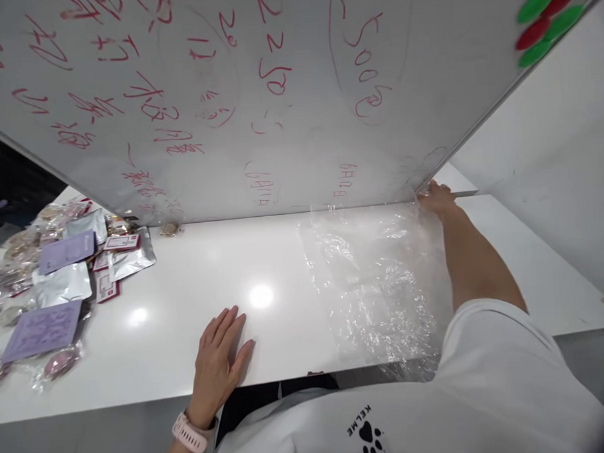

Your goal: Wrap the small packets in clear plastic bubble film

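Note:
A large sheet of clear, crinkled plastic, perhaps a bag, lies on the white table, its near end drooping over the front edge. My right hand is stretched to the plastic's far right corner, beside the foot of the whiteboard. Its fingers are bent on that corner and partly hidden. Well left of the plastic, my left hand rests flat near the table's front edge with its fingers extended, holding nothing. A pink watch band circles the left wrist.
A whiteboard with red writing stands along the table's back. On the left lie several wrapped small items, silver pouches and purple packets. A small wrapped piece sits by the board's foot. A white wall rises at right.

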A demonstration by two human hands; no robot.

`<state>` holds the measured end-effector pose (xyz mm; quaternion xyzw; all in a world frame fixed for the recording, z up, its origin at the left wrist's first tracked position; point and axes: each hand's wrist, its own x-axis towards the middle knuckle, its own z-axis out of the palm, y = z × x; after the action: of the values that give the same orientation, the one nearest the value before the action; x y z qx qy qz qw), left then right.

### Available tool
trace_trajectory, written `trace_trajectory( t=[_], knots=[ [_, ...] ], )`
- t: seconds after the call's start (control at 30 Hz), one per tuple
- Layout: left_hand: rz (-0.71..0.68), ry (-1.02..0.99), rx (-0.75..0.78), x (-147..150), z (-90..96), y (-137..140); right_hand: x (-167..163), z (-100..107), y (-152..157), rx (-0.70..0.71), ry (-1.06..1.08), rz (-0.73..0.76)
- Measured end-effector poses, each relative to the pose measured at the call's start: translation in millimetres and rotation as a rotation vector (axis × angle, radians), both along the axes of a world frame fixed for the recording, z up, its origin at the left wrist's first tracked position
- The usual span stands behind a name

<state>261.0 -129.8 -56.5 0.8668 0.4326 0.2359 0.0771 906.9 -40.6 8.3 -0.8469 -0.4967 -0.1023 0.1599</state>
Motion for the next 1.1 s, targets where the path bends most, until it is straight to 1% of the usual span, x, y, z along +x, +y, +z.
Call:
trace_trajectory(
  t=[0.07,0.1,0.13,0.17,0.2,0.23,0.27,0.3,0.33,0.37,0.4,0.43,0.47,0.53,0.57,0.63,0.67,0.7,0.73,0.8,0.83,0.87,0.93,1.0,1.03,1.07,1.1],
  knots=[
    [0.001,0.003,0.011,0,-0.2,0,-15,11,-20,-0.044,0.07,-0.098],
    [0.001,0.004,0.013,0,-0.2,0,-30,16,-33,-0.035,0.116,-0.112],
    [-0.002,0.004,0.014,0,-0.2,0,-48,20,-48,-0.024,0.16,-0.068],
    [-0.007,0.005,0.015,0,-0.1,0,-70,22,-63,-0.005,0.198,0.041],
    [-0.013,0.006,0.017,0,0.0,0,-94,21,-78,-0.023,0.208,0.208],
    [-0.018,0.006,0.021,0,-0.1,0,-117,17,-91,-0.088,0.169,0.384],
    [-0.021,0.005,0.026,0,-0.3,0,-139,11,-102,-0.163,0.101,0.506],
    [-0.022,0.004,0.032,-1,-0.7,0,-157,5,-110,-0.22,0.033,0.579],
    [-0.021,0.002,0.037,-1,-1.3,0,-170,0,-114,-0.258,-0.026,0.6],
    [-0.019,-0.002,0.04,-1,-2.1,-1,-179,-3,-115,-0.265,-0.066,0.573],
    [-0.019,-0.005,0.038,-1,-3.0,-1,-183,-2,-114,-0.235,-0.085,0.516],
    [-0.02,-0.009,0.031,-1,-3.9,-1,-186,3,-111,-0.174,-0.095,0.449],
    [-0.021,-0.014,0.018,-2,-4.6,-1,-188,13,-107,-0.086,-0.105,0.384],
    [-0.023,-0.031,-0.028,-2,-4.8,0,-197,44,-102,0.128,-0.146,0.297],
    [-0.02,-0.049,-0.059,-2,-4.2,0,-208,62,-102,0.228,-0.175,0.291],
    [0.002,-0.116,-0.137,-2,-1.1,-1,-242,90,-104,0.359,-0.226,0.359],
    [0.023,-0.167,-0.188,-2,1.2,-2,-265,98,-106,0.384,-0.242,0.432],
    [0.05,-0.229,-0.249,-2,3.8,-3,-291,99,-108,0.39,-0.251,0.512],
    [0.077,-0.304,-0.316,-2,6.5,-5,-319,94,-111,0.378,-0.253,0.592],
    [0.12,-0.468,-0.435,-5,11.3,-8,-375,72,-117,0.305,-0.235,0.716],
    [0.137,-0.54,-0.465,-8,13.2,-9,-401,57,-121,0.236,-0.217,0.757],
    [0.158,-0.59,-0.469,-13,15.0,-9,-424,42,-125,0.136,-0.193,0.786],
    [0.243,-0.607,-0.392,-29,18.4,-3,-457,18,-133,-0.145,-0.126,0.842],
    [0.39,-0.517,-0.249,-54,23.2,10,-471,4,-141,-0.402,-0.026,0.916],
    [0.482,-0.447,-0.171,-70,26.2,19,-473,0,-143,-0.483,0.038,0.953],
    [0.578,-0.363,-0.103,-88,29.6,29,-472,-3,-144,-0.524,0.105,0.973],
    [0.681,-0.273,-0.053,-107,33.1,41,-470,-6,-143,-0.53,0.163,0.961]
  ],
)
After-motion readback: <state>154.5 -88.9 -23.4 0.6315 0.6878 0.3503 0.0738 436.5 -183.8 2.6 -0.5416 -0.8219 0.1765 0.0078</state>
